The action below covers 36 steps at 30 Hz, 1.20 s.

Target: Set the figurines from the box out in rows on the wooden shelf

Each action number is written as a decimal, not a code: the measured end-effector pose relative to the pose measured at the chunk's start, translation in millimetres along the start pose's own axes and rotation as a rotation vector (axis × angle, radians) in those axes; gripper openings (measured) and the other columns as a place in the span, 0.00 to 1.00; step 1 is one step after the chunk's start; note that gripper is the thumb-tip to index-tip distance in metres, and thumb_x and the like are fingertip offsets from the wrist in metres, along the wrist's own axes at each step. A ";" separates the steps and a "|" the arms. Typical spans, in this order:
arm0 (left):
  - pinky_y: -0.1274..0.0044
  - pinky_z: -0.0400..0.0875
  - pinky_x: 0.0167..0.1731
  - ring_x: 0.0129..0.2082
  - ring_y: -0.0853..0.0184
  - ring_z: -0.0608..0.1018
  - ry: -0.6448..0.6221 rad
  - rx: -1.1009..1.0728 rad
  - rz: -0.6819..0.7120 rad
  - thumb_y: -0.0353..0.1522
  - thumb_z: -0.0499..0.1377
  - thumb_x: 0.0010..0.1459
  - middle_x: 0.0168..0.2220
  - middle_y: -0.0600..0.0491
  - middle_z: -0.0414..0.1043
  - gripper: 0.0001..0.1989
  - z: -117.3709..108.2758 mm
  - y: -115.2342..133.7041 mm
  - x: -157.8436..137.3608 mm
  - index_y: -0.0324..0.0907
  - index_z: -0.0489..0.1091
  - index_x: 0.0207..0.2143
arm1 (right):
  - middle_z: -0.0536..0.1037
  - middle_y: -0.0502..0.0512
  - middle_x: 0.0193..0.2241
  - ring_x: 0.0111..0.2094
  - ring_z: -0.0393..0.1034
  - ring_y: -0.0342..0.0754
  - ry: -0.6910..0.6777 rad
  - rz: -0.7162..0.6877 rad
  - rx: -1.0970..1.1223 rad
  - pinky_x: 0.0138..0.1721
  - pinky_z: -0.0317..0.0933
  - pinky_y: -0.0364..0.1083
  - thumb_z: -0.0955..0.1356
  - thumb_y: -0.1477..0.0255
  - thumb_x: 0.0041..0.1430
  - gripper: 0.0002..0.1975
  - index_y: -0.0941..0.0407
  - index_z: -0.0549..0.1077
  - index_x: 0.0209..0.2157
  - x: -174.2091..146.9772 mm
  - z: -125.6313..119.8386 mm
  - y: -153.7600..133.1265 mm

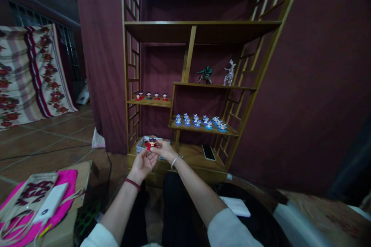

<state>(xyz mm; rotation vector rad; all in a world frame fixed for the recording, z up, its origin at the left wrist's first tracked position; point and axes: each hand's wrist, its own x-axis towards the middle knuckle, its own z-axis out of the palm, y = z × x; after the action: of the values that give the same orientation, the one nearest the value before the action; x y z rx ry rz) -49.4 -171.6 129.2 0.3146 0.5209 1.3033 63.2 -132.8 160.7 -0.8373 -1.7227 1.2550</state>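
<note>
Between my two hands is a small red figurine [152, 143] with dark hair buns, held upright over a white box [141, 146] on the shelf's lowest level. My left hand [144, 165] has its fingers closed around the figurine's lower part from the left. From the right, my right hand [164, 150] grips the figurine's side with thumb and fingers. Similar red figurines [156, 96] stand on the small left shelf above. Several blue and purple figurines [197, 122] stand in rows on the shelf to the right. The box's contents are mostly hidden behind my hands.
A wooden display shelf [160, 23] stands against a dark red curtain. A green figure [206, 74] and a clear deer [229, 72] occupy a higher level. A phone [208, 153] lies on the bottom board. At left, a cardboard box [84, 173] carries a pink bag and a white power bank [52, 200].
</note>
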 end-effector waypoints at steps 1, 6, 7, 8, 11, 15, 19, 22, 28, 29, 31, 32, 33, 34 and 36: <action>0.79 0.71 0.27 0.26 0.68 0.76 0.003 0.009 -0.008 0.30 0.51 0.54 0.25 0.48 0.71 0.06 0.9 -0.3 -1.7 0.36 0.66 0.30 | 0.74 0.51 0.30 0.35 0.69 0.47 -0.001 0.001 0.007 0.41 0.61 0.48 0.72 0.63 0.34 0.21 0.58 0.69 0.31 -2.9 0.0 -1.6; 0.79 0.70 0.25 0.25 0.68 0.75 0.008 0.035 -0.014 0.30 0.51 0.54 0.25 0.48 0.70 0.06 2.4 -3.8 -7.1 0.36 0.65 0.30 | 0.74 0.52 0.31 0.35 0.69 0.47 0.007 -0.006 0.019 0.39 0.61 0.47 0.72 0.63 0.34 0.21 0.58 0.69 0.33 -13.6 0.8 -2.6; 0.79 0.70 0.25 0.25 0.68 0.75 0.006 0.042 -0.015 0.30 0.51 0.54 0.25 0.48 0.70 0.06 2.1 -5.2 -7.2 0.36 0.65 0.30 | 0.74 0.51 0.31 0.35 0.69 0.46 0.018 -0.004 0.019 0.38 0.62 0.46 0.72 0.64 0.34 0.21 0.58 0.69 0.32 -15.2 0.7 -1.5; 0.79 0.70 0.24 0.25 0.68 0.75 0.003 0.049 -0.018 0.30 0.51 0.54 0.25 0.48 0.70 0.06 1.6 -6.8 -7.0 0.36 0.65 0.30 | 0.74 0.51 0.31 0.35 0.69 0.46 0.031 0.002 0.017 0.37 0.62 0.46 0.72 0.64 0.34 0.20 0.58 0.69 0.32 -16.6 0.4 -0.2; 0.79 0.70 0.24 0.25 0.68 0.75 0.008 0.057 -0.037 0.30 0.51 0.53 0.24 0.48 0.70 0.05 0.5 -11.8 -4.4 0.36 0.65 0.30 | 0.74 0.51 0.30 0.34 0.69 0.46 0.054 0.032 0.012 0.34 0.62 0.45 0.72 0.64 0.34 0.19 0.58 0.68 0.30 -19.6 -2.2 3.9; 0.79 0.70 0.24 0.25 0.67 0.76 0.049 0.060 -0.061 0.30 0.52 0.53 0.24 0.48 0.71 0.05 -0.1 -16.8 0.6 0.36 0.65 0.30 | 0.74 0.52 0.30 0.33 0.69 0.47 0.053 0.041 0.012 0.31 0.62 0.44 0.72 0.64 0.35 0.19 0.58 0.68 0.31 -20.8 -7.0 9.9; 0.80 0.70 0.24 0.26 0.66 0.76 0.073 0.062 -0.086 0.30 0.52 0.53 0.24 0.47 0.72 0.06 -3.3 -21.4 2.2 0.36 0.65 0.29 | 0.74 0.54 0.32 0.33 0.69 0.47 0.059 0.039 0.028 0.30 0.61 0.43 0.71 0.63 0.37 0.20 0.59 0.69 0.33 -21.4 -8.5 20.2; 0.80 0.70 0.25 0.25 0.66 0.76 0.105 0.062 -0.087 0.30 0.52 0.53 0.23 0.47 0.72 0.06 -8.2 -26.7 0.4 0.35 0.66 0.28 | 0.74 0.54 0.30 0.30 0.69 0.46 0.064 0.095 0.008 0.26 0.61 0.43 0.70 0.62 0.38 0.21 0.59 0.69 0.34 -24.1 -6.4 30.2; 0.79 0.71 0.30 0.22 0.70 0.75 0.154 0.015 -0.043 0.27 0.52 0.52 0.19 0.49 0.70 0.05 -13.2 -39.5 -1.1 0.35 0.66 0.26 | 0.75 0.53 0.27 0.31 0.69 0.46 0.107 0.067 0.055 0.35 0.61 0.46 0.70 0.62 0.37 0.17 0.59 0.69 0.28 -29.0 -4.0 49.2; 0.79 0.71 0.30 0.22 0.70 0.75 0.160 0.009 -0.041 0.26 0.52 0.51 0.19 0.50 0.70 0.04 -12.5 -41.4 -0.5 0.35 0.66 0.26 | 0.75 0.53 0.27 0.31 0.69 0.46 0.119 0.057 0.064 0.37 0.61 0.46 0.70 0.62 0.36 0.16 0.59 0.70 0.28 -29.2 -4.9 51.6; 0.80 0.71 0.30 0.21 0.71 0.75 0.168 0.008 -0.050 0.26 0.52 0.51 0.19 0.50 0.70 0.05 -10.4 -44.7 0.9 0.35 0.66 0.26 | 0.75 0.53 0.27 0.30 0.69 0.46 0.140 0.052 0.082 0.38 0.61 0.47 0.71 0.62 0.35 0.17 0.59 0.70 0.26 -29.5 -8.0 55.6; 0.80 0.71 0.29 0.21 0.71 0.75 0.170 0.011 -0.057 0.26 0.52 0.52 0.19 0.50 0.70 0.05 -9.2 -46.2 1.5 0.35 0.66 0.26 | 0.75 0.53 0.26 0.30 0.69 0.46 0.147 0.058 0.089 0.37 0.61 0.47 0.71 0.62 0.34 0.17 0.59 0.70 0.26 -29.8 -10.1 57.3; 0.81 0.71 0.28 0.21 0.71 0.75 0.171 0.015 -0.063 0.26 0.52 0.52 0.19 0.50 0.70 0.05 -8.2 -47.7 2.1 0.35 0.66 0.25 | 0.75 0.53 0.26 0.29 0.69 0.47 0.150 0.066 0.094 0.36 0.61 0.46 0.71 0.63 0.34 0.17 0.59 0.70 0.26 -30.3 -12.3 58.9; 0.81 0.71 0.27 0.20 0.71 0.75 0.173 0.019 -0.067 0.27 0.52 0.52 0.18 0.50 0.70 0.06 -7.4 -49.1 2.7 0.35 0.66 0.25 | 0.75 0.53 0.26 0.29 0.69 0.47 0.151 0.079 0.097 0.34 0.62 0.46 0.71 0.63 0.34 0.17 0.59 0.70 0.26 -31.0 -14.7 60.5; 0.81 0.71 0.25 0.20 0.70 0.75 0.176 0.028 -0.075 0.28 0.52 0.52 0.19 0.49 0.70 0.06 -6.8 -52.0 3.5 0.34 0.66 0.25 | 0.75 0.52 0.25 0.27 0.69 0.47 0.150 0.103 0.095 0.29 0.62 0.45 0.70 0.63 0.34 0.16 0.59 0.71 0.27 -32.8 -19.5 64.2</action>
<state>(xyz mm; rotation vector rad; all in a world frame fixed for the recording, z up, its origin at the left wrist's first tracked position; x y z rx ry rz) -9.3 -181.5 96.7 0.2028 0.6936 1.2581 97.8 -135.3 94.6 -0.9493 -1.5059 1.2978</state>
